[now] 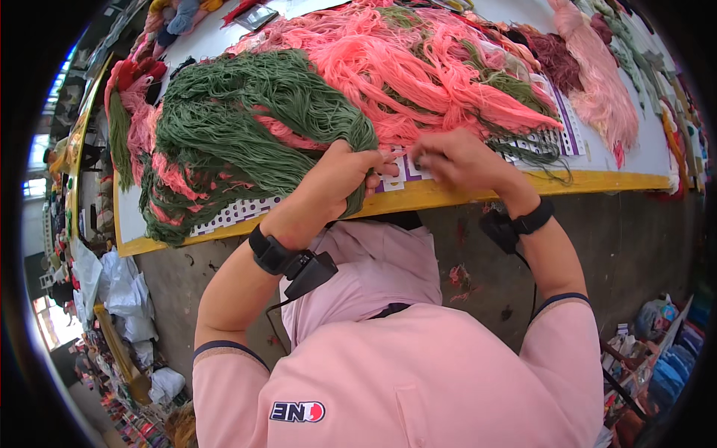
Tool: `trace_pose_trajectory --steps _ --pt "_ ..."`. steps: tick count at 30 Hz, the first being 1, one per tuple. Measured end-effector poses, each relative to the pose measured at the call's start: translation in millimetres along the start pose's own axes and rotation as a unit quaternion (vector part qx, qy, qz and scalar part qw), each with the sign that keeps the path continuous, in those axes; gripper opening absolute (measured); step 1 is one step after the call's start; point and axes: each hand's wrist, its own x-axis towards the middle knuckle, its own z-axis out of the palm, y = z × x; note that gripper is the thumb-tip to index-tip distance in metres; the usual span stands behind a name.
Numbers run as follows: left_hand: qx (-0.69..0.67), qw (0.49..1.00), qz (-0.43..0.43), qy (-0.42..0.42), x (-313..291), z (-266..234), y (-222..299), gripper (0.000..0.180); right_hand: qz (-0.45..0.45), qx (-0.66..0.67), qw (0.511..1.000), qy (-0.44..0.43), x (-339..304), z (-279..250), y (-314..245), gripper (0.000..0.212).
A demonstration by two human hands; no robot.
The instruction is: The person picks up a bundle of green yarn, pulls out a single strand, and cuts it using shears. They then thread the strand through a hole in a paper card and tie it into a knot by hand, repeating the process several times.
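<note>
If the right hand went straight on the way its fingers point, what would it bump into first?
Most likely the left hand, which grips the dark green yarn. The right hand points leftward but is blurred, so depth is unclear.

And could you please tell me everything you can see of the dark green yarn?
The dark green yarn is a loose, tangled heap of fine strands, spread across the left part of the table, with pink strands showing among it. On its right it narrows into a bunch gripped by the left hand, and it lies against the pink yarn and partly over white perforated sheets.
</note>
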Motion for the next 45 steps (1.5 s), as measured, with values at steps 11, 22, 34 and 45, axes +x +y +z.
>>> trace_pose_trajectory --steps 11,22,34,45 --pt "0.123 0.989 0.072 0.049 34.2 21.1 -18.1 0.011 0.047 0.137 0.989 0.038 -0.2 -6.7 15.2 0.007" --pt "0.093 0.988 0.071 0.1 50.6 21.6 -25.0 0.005 0.005 0.066 0.996 0.056 6.2 -6.4 9.8 0.008" --pt "0.078 0.992 0.084 0.051 57.4 17.1 -28.2 0.004 -0.075 -0.123 0.985 0.095 20.3 1.3 10.1 0.01" --pt "0.265 0.952 0.14 0.064 43.4 -0.5 -17.2 0.011 0.062 0.018 0.998 0.02 14.9 -14.4 2.0 0.01"
